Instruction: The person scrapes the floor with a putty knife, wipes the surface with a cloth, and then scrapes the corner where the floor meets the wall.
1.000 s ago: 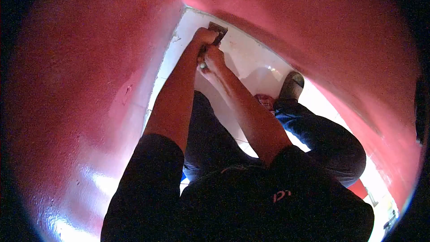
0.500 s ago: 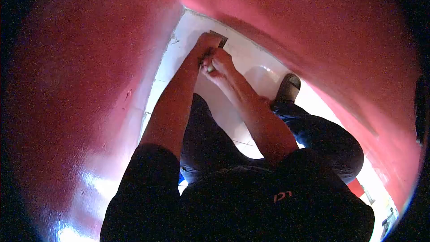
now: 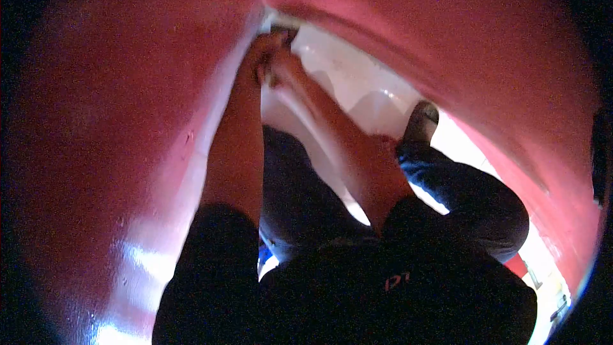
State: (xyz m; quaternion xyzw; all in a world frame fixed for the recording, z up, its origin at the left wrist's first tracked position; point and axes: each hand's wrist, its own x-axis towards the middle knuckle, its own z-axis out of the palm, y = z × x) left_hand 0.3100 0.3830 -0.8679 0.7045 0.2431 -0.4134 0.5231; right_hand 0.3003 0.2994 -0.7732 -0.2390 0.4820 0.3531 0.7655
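My left hand (image 3: 265, 46) and my right hand (image 3: 282, 66) are both closed on a small flat-bladed scraper (image 3: 285, 30). Its dark blade tip shows just beyond my fingers. The blade lies low on the white tiled floor (image 3: 348, 80), in the corner where the two red walls meet. My left hand is on top near the blade, and my right hand grips the handle right behind it. The frame is blurred, so the blade's contact with the floor is unclear.
A red wall (image 3: 115, 121) rises close on the left and another red wall (image 3: 460, 45) curves along the right. My bent knees in dark trousers (image 3: 300, 198) and my shoe (image 3: 421, 121) fill the floor below my arms.
Both hands with the scraper have shifted up and to the left, deeper into the corner against the left wall. The view has blurred with the motion.
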